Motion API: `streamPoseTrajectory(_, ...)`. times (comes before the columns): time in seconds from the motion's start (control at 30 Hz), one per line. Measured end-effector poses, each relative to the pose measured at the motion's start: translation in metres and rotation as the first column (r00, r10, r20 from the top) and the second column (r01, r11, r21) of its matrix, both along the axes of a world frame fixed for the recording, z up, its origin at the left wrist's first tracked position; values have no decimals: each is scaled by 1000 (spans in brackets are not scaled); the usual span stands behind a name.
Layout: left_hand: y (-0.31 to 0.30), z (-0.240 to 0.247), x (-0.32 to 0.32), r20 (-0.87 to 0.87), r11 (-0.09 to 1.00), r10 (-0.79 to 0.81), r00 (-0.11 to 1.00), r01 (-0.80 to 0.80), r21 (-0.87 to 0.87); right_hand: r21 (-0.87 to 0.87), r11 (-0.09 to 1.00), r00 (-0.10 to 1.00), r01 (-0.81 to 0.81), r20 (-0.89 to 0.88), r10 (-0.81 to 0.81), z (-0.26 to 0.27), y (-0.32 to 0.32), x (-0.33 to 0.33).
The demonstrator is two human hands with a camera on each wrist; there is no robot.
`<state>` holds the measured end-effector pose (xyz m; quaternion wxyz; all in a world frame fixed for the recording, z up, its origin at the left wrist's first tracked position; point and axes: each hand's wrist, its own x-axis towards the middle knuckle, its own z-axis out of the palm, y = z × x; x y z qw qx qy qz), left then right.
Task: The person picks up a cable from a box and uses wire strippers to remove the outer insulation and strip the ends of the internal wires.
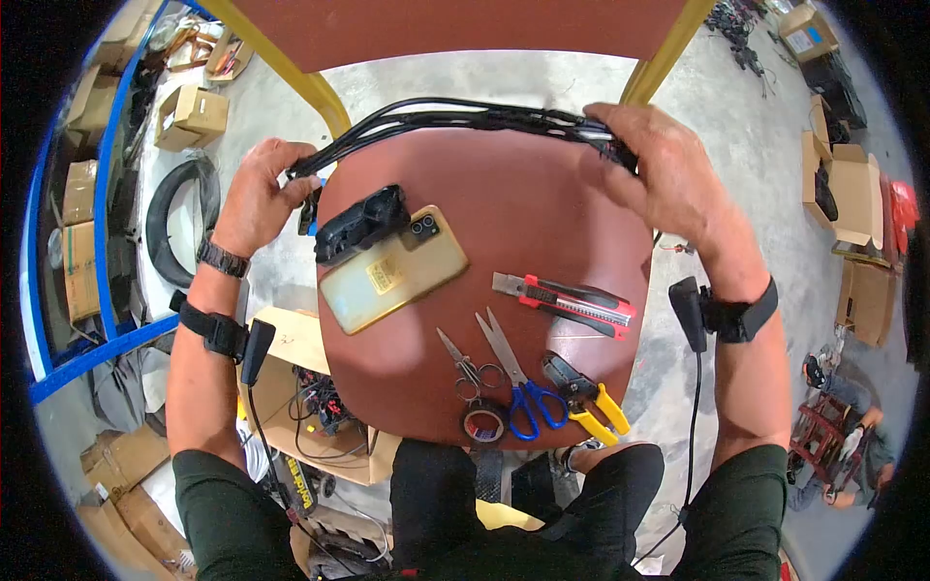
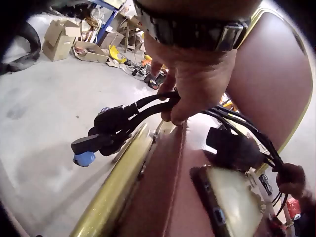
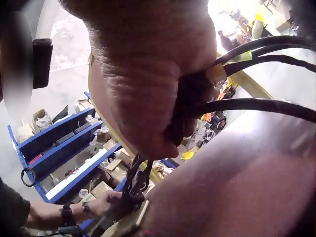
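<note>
A bundle of black cables point(image 1: 455, 118) spans the far part of the brown chair seat point(image 1: 484, 223). My left hand point(image 1: 260, 194) grips its left end. Black connectors point(image 2: 111, 126) stick out past that hand in the left wrist view, one with a blue end point(image 2: 84, 158). At the other end, my right hand point(image 1: 668, 169) holds the cables, fingers curled round them. In the right wrist view several cables point(image 3: 256, 106) run out of that grip, and part of the bundle is hidden inside the hand.
On the seat lie a black wrapped bundle point(image 1: 362, 225), a phone point(image 1: 392, 276), a utility knife point(image 1: 567, 302), blue-handled scissors point(image 1: 523, 387), small scissors point(image 1: 469, 368), a tape roll point(image 1: 483, 422) and yellow-handled wire strippers point(image 1: 586, 395). A carton point(image 1: 291, 387) stands at the left below; the chair's backrest point(image 1: 465, 29) rises beyond.
</note>
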<state>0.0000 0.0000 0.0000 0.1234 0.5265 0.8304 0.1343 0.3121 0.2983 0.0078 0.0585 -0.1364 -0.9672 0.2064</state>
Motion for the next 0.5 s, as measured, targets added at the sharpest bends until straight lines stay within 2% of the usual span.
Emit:
streamPoseTrajectory(0.1,19,6,1,23,998,-15,1000,16,-56,94,995,999,45,19,-47,-13,12,-4)
streamPoseTrajectory(0.17,34,-10,4,51,1000,13,999,-12,-6,264,961,995,85,19,-93,-33,22,-7)
streamPoseTrajectory(0.2,40,-20,8,99,999,-24,995,19,46,297,951,980,87,144,-135,-30,24,-10)
streamPoseTrajectory(0.23,42,-25,10,35,997,-71,997,70,32,270,958,993,98,41,-113,-37,27,-11)
streamPoseTrajectory(0.3,40,-34,10,56,999,-27,998,25,37,214,971,987,105,-145,-75,-54,28,-4)
streamPoseTrajectory(0.4,34,-41,13,70,993,49,996,-57,108,-80,979,970,189,-139,-199,-52,27,10)
streamPoseTrajectory(0.5,27,-54,22,17,959,187,982,-186,215,-60,968,955,245,-158,-252,-39,21,30)
